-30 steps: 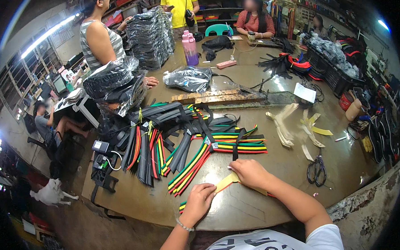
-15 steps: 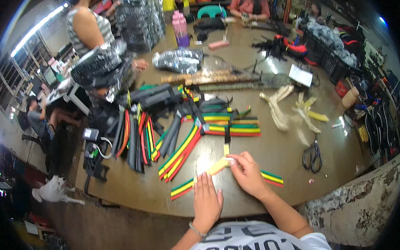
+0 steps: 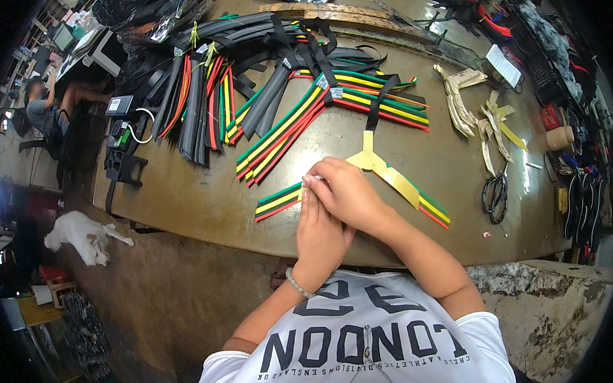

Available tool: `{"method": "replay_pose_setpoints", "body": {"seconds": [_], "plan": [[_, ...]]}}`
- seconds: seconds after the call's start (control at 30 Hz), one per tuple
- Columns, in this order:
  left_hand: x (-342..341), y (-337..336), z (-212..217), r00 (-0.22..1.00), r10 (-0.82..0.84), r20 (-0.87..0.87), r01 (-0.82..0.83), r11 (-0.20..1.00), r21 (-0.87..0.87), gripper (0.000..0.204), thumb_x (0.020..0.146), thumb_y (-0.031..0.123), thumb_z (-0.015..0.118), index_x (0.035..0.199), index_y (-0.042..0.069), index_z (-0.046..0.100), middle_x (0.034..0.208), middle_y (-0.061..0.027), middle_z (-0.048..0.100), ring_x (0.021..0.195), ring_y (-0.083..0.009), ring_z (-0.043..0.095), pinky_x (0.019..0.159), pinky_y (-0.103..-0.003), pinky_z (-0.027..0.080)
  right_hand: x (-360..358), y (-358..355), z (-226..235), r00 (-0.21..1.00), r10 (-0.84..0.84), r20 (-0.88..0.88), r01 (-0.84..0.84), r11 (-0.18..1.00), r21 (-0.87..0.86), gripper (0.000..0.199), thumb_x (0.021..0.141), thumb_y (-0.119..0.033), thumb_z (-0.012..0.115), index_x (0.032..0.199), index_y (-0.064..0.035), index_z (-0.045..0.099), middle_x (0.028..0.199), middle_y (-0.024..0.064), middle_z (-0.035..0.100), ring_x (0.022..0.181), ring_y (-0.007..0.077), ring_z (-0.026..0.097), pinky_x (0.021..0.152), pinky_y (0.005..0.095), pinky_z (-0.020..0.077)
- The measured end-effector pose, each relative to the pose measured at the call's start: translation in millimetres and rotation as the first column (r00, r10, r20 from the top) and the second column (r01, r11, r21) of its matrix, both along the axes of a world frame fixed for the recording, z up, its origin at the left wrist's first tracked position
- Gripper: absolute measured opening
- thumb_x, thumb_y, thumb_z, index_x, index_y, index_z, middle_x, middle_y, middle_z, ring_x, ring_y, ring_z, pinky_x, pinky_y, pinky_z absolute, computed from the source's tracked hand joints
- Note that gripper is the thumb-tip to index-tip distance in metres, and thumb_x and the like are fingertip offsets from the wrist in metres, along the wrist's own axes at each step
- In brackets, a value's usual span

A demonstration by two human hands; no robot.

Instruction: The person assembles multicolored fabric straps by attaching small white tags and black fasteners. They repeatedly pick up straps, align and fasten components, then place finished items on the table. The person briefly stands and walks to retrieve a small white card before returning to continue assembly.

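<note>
A strap striped green, yellow and red (image 3: 277, 202) lies crosswise near the table's front edge. On it rests a flat yellow Y-shaped piece (image 3: 369, 160), its stem meeting a black strap (image 3: 372, 119) and one arm lying along the striped strap's right half. My left hand (image 3: 320, 239) lies flat over the striped strap, fingers stretched out and together. Crossing over it, my right hand (image 3: 351, 198) has bent, closed fingers at the left fingertips, by the yellow piece's left end. Whatever it pinches is hidden.
Bundles of striped and dark straps (image 3: 283, 134) fill the table's left and middle. Black-handled scissors (image 3: 495, 197) and cream-yellow strips (image 3: 456, 103) lie to the right. Wooden bars (image 3: 353, 15) cross behind. A white animal (image 3: 86, 237) lies on the floor at left.
The view has tilted down toward the table's near edge. My right hand has moved left along the yellow piece, from its middle to over my left fingers, uncovering the Y shape.
</note>
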State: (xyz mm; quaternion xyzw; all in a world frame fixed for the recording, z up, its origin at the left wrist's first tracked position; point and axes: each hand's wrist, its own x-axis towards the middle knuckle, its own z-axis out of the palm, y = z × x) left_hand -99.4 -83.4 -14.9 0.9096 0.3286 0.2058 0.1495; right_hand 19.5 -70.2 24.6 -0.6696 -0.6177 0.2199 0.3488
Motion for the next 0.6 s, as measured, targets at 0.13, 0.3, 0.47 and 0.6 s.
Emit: {"method": "replay_pose_setpoints", "body": {"seconds": [0.13, 0.3, 0.47, 0.6], "plan": [[0.2, 2.6, -0.4, 1.0, -0.029, -0.003, 0.029, 1.0, 0.009, 0.067, 0.083, 0.027, 0.062, 0.135, -0.009, 0.039, 0.138, -0.0337, 0.036, 0.13, -0.049, 0.034, 0.113, -0.05, 0.024, -5.1, 7.4, -4.8, 0.964, 0.019, 0.264, -0.039, 0.997, 0.071, 0.011, 0.081, -0.012, 0.06, 0.082, -0.0005, 0.06, 0.086, 0.0144, 0.059, 0.087, 0.031, 0.058, 0.075, 0.0398, 0.0503], [-9.0, 4.8, 10.1, 0.997, -0.079, 0.016, 0.075, 0.826, -0.558, 0.069, 0.085, 0.028, 0.06, 0.139, -0.007, 0.035, 0.143, -0.0298, 0.034, 0.137, -0.0432, 0.027, 0.116, -0.047, 0.019, -26.2, 2.3, -1.0, 0.827, 0.104, 0.552, -0.142, 0.989, 0.027, 0.016, 0.072, -0.012, 0.061, 0.083, -0.001, 0.06, 0.083, 0.0117, 0.056, 0.084, 0.0275, 0.056, 0.076, 0.0397, 0.0504], [-15.0, 8.1, 15.5, 0.991, -0.086, 0.098, 0.13, 0.748, -0.651, 0.068, 0.086, 0.028, 0.059, 0.139, -0.006, 0.035, 0.143, -0.0287, 0.034, 0.137, -0.0409, 0.028, 0.116, -0.046, 0.02, -64.2, -18.0, -2.9, 0.64, 0.032, 0.768, -0.056, 0.998, 0.005, 0.018, 0.071, -0.01, 0.059, 0.085, 0.0003, 0.062, 0.085, 0.0125, 0.057, 0.088, 0.0256, 0.057, 0.089, 0.0419, 0.0497], [-10.9, 9.6, 7.8, 0.967, -0.104, 0.232, 0.167, 0.947, -0.272, 0.067, 0.086, 0.028, 0.059, 0.139, -0.006, 0.036, 0.143, -0.028, 0.035, 0.137, -0.0399, 0.029, 0.115, -0.046, 0.02, -50.1, -23.1, -6.9, 0.609, 0.069, 0.79, -0.128, 0.992, 0.013, 0.015, 0.081, -0.011, 0.057, 0.085, 0.0018, 0.062, 0.091, 0.0154, 0.06, 0.094, 0.0292, 0.058, 0.087, 0.0415, 0.0491]]}}
